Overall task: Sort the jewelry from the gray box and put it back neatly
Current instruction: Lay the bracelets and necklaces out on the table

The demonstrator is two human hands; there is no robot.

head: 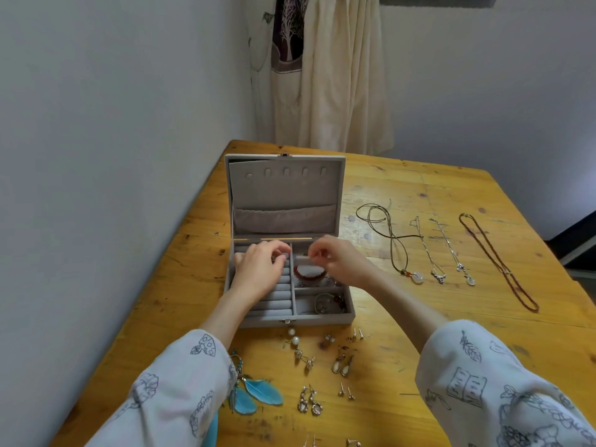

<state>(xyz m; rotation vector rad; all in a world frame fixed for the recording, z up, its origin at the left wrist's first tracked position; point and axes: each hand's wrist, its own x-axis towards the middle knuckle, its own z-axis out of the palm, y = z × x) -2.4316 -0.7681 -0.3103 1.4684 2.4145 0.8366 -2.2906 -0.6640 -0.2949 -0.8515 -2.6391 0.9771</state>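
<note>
While the gray box stands open near the wall-side edge of the yellow wooden worktop, its lid upright at the far side, both hands are over its tray. The left hand rests on the ring rolls in the box's left half, its fingers curled at the far end of the rolls; whether that grip pinches anything small cannot be told. The right hand hovers over the box's right half, its thumb and forefinger pressed together as if pinching something tiny, though what lies between them is too small to make out. Below that hand, in a right-hand compartment of the box, lies a red bead bracelet, and the compartment nearest the person holds a tangle of dark pieces. Right of the box four necklaces lie side by side on the worktop: a cord necklace with a pale pendant, two thin silver chains, and, farthest from the box, a long brown bead strand. In front of the box, toward the person, earrings are laid out in pairs: pearl drops, small studs, oval drops, silver dangles, and blue feather earrings just beside the left sleeve.
</note>
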